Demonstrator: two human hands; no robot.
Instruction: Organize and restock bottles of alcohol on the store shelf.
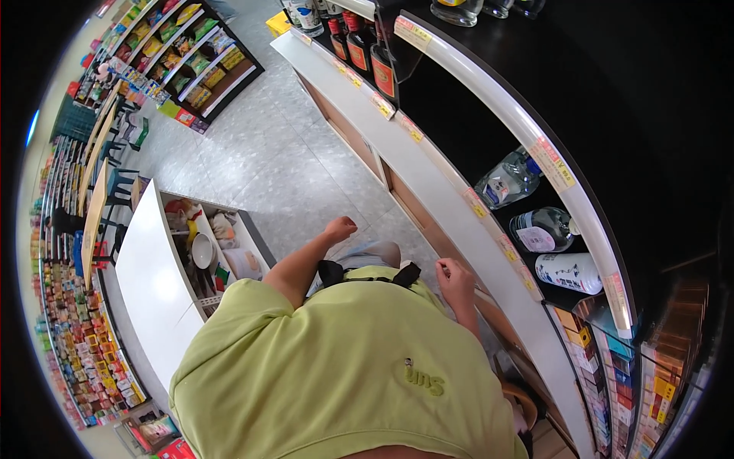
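Note:
My left hand (341,228) hangs over the floor in front of my body, its fingers loosely curled with nothing in them. Close to the pale front edge of the right-hand shelf is my right hand (455,277), also with curled fingers and nothing visible in it. Neither hand touches any goods. On the shelf past my right hand are a clear bottle with a blue cap (511,177), a clear bottle with a pale label (544,230) and a white bottle (569,272). The first two lean or lie at an angle.
A white counter (149,283) with cluttered open compartments stands at my left. Dark bottles with red labels (358,46) line the far shelf end. Snack racks (180,57) and wooden tables (95,222) lie beyond the grey tiled floor (252,138). Small packs (589,367) fill a rack at lower right.

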